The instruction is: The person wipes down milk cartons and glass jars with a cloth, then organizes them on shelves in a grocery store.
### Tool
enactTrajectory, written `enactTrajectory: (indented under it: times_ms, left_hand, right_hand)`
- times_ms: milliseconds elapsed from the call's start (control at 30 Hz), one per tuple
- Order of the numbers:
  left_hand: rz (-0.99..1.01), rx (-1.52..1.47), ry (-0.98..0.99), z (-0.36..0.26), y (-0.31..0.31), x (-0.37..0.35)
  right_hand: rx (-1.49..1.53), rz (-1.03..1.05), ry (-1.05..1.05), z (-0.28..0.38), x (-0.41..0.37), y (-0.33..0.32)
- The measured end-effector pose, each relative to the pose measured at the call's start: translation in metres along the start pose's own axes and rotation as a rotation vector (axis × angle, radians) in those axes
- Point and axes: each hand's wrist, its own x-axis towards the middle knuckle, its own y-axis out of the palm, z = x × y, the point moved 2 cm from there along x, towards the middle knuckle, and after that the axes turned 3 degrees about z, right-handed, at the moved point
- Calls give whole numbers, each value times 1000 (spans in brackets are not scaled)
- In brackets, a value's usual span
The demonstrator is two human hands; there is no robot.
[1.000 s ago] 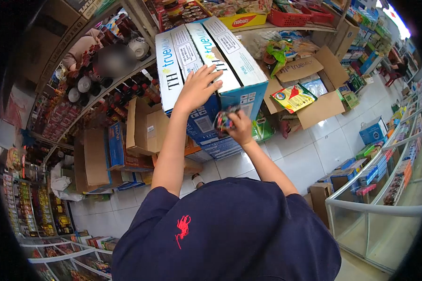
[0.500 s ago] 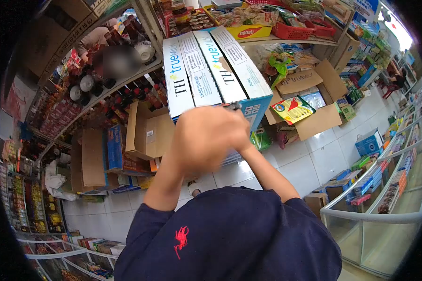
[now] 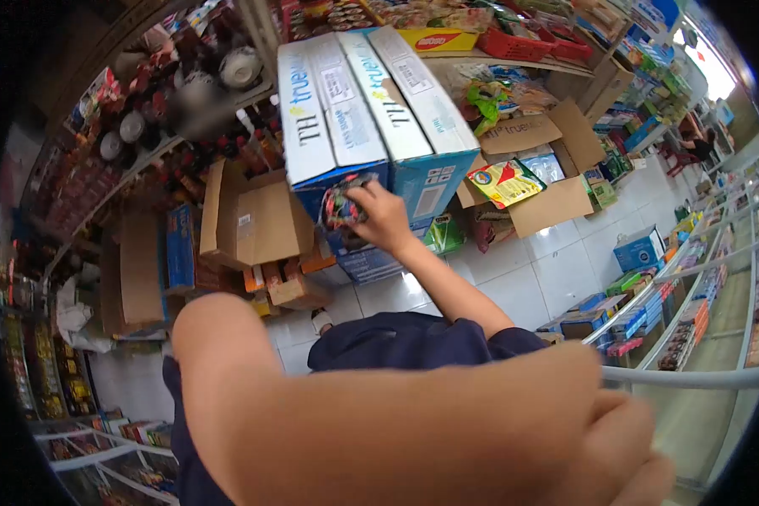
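My right hand (image 3: 381,219) is closed around a dark, crumpled bundle with red, green and blue patches (image 3: 344,202). It holds the bundle against the blue front of the stacked milk cartons, a less-sugar carton (image 3: 319,110) on the left and a pure-milk carton (image 3: 422,101) on the right. Close to the camera, my left forearm crosses the bottom of the view, ending in my left hand (image 3: 620,447) at the lower right. Its fingers are curled in and somewhat blurred, so I cannot see what they hold, if anything.
An open cardboard box (image 3: 261,221) stands left of the cartons. Another open box (image 3: 557,190), holding a yellow packet (image 3: 506,183), is to the right. A glass display case (image 3: 683,379) runs along the right side, and shelves of bottles (image 3: 249,143) are at the left.
My left hand has moved from in front of the cartons down to the lower right, near the camera. My right hand and the bundle now show, shifted slightly left. The view has shifted.
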Motion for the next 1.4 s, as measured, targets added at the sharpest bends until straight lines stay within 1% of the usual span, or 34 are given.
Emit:
enactTrajectory:
  times_ms: [67, 133, 167, 267, 300, 333, 367, 400, 433, 467, 500, 533, 567, 600, 633, 667, 733, 800, 833, 867, 900, 933, 1000, 1033, 1067, 1100, 1133, 1200, 1233, 1267, 1333, 1367, 1400]
  left_hand:
    - [10, 42, -80, -4, -8, -7]
    - [24, 102, -180, -7, -19, -15]
    - [26, 98, -208, -8, -20, -17]
    - [-2, 65, -209, -9, -15, -11]
    - [-10, 51, -203, -9, -13, -9]
    - [-10, 38, -207, -10, -12, -8]
    - [69, -165, -222, -9, -16, -12]
    - [177, -314, 48, 9, -30, -30]
    - [280, -460, 325, 26, -35, -50]
    - [283, -462, 326, 22, -27, -56]
    - [589, 58, -188, 27, -11, -64]
    - [841, 605, -713, 37, -2, -82]
    - [20, 390, -351, 76, 6, -119]
    - [-253, -104, -540, 118, 25, -129]
    - [-124, -306, -625, 154, 34, -132]
    - [-130, -260, -689, 179, 47, -146]
    - [-196, -171, -648, 211, 74, -163]
    - [-200, -200, -687, 226, 103, -175]
    - [-147, -121, -677, 228, 119, -184]
    - [-96, -43, -665, 230, 134, -193]
    - [-246, -117, -641, 231, 142, -200]
    - [-248, -112, -648, 230, 144, -199]
    - [-314, -152, -665, 229, 142, -198]
    - [-318, -180, -691, 228, 141, -197]
    - [-312, -179, -696, 226, 143, -198]
    - [-334, -215, -697, 227, 144, -199]
    - [-358, -249, -695, 229, 144, -198]
    - [-342, -292, -724, 229, 145, -199]
    - [-342, -285, -718, 229, 144, -199]
    - [-344, -280, -710, 228, 144, -198]
    - [-346, -285, -701, 228, 144, -199]
    - [-341, -284, -689, 228, 144, -200]
    - [-336, -281, -677, 228, 141, -200]
  right_hand:
    - [-65, 44, 37, 1, 1, -6]
    - [19, -53, 87, 6, 3, -10]
    - [-8, -91, 143, 4, -2, -11]
    - [-83, -119, 148, -13, -18, -6]
    - [-152, -131, 78, -21, -26, 6]
    - [-147, -64, 106, -27, -40, 20]
    - [-155, 71, 159, -31, -52, 35]
    - [-159, 212, 212, -32, -65, 47]
    - [-161, 212, 215, -33, -76, 53]
    - [-145, 270, 238, -34, -86, 60]
    - [-126, 326, 255, -36, -89, 65]
    - [-120, 322, 247, -35, -81, 62]
    - [-76, 197, 207, -28, -69, 49]
    - [-35, 75, 166, -21, -55, 34]
    - [-9, -32, 139, -15, -37, 19]
    - [18, -135, 113, -8, -15, 3]
    - [5, -315, 48, 7, 21, -25]
    - [35, -237, 104, 11, 32, -30]
    - [36, -272, 55, 7, 25, -24]
    - [42, -265, 51, 2, 15, -16]
    - [19, -230, 74, -3, 0, -8]
    - [-4, -194, 99, -10, -20, 3]
    - [-61, 72, 181, -37, -72, 34]
    - [-55, 76, 186, -47, -98, 45]
    - [-94, 185, 260, -57, -123, 57]
    - [-134, 291, 328, -53, -122, 59]
    - [-130, 286, 323, -52, -115, 60]
    - [7, 146, 289, -39, -94, 50]
    - [33, 138, 243, -29, -73, 42]
    - [32, 138, 250, -18, -51, 33]
    - [102, -22, 170, 2, -13, 15]
    - [103, -22, 170, 4, -5, 14]
    - [119, -86, 118, 7, 1, 12]
